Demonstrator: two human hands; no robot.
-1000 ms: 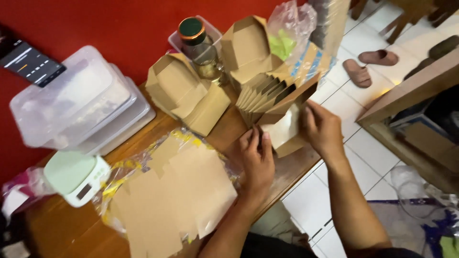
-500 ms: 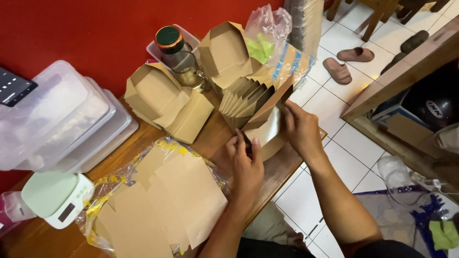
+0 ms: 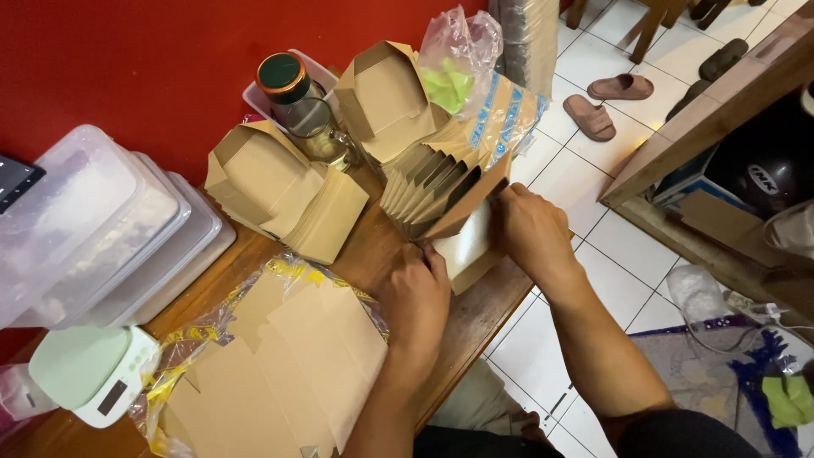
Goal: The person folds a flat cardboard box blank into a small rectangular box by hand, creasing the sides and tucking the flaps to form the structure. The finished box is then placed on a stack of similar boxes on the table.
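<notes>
- A brown paper box (image 3: 462, 242) is being folded at the near edge of the wooden table (image 3: 475, 318), just in front of a row of nested, already shaped boxes (image 3: 428, 191).
- The left hand (image 3: 415, 297) is pressed on the near left corner of the box, with the fingers curled down over its edge; the grip is narrow and closed on the cardboard.
- The right hand (image 3: 530, 229) is placed on the far right side of the box, and the upper flap is pinched between its fingers and thumb.
- The step in hand is judged to be the shaping of one box: the walls are partly raised, and the pale inner side is seen between the two hands.
- For the next move, it seems that the side flap must be locked, with the corner kept steady by the left hand.
- The long axis of the box is laid from the near left to the far right, and its open side is turned up and toward the right hand.
- A stack of flat box sheets (image 3: 297, 365) in a clear plastic bag is lying beside the left forearm.
- A glass jar (image 3: 297, 106) is standing behind the folded boxes.
</notes>
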